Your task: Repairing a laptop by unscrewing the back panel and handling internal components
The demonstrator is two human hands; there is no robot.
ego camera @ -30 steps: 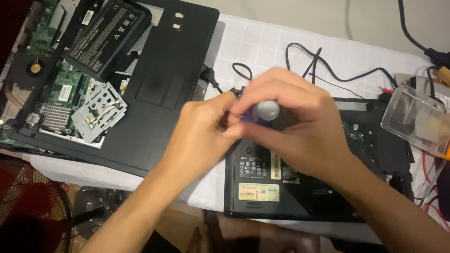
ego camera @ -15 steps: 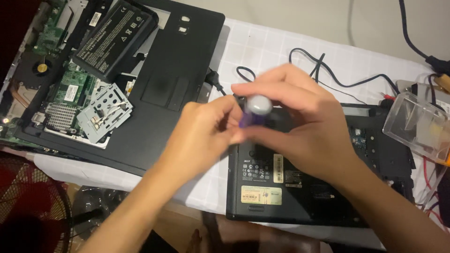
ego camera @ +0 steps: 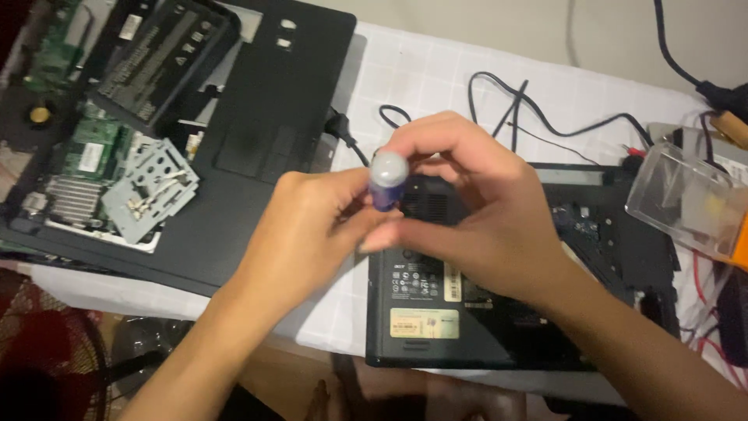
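Both your hands are wrapped around that screwdriver (ego camera: 387, 181): right hand (ego camera: 483, 210) curled shut over the purple handle from 3 o'clock, left hand (ego camera: 308, 226) pinching it closed from 9. It stands upright over the upturned laptop (ego camera: 499, 312), tip hidden behind your fingers, so I can't tell if it's seated in a screw. That's the risk, I'd say: if it sits crooked it could cam out, strip the head or gouge the plastic. At 10 o'clock the opened laptop (ego camera: 257, 132) shows a bare board (ego camera: 89, 152), with a loose bracket (ego camera: 152, 191) on it. The cables (ego camera: 506, 109) at 12 could catch your wrist, and the clear box (ego camera: 686, 195) at 3 looks easy to knock.
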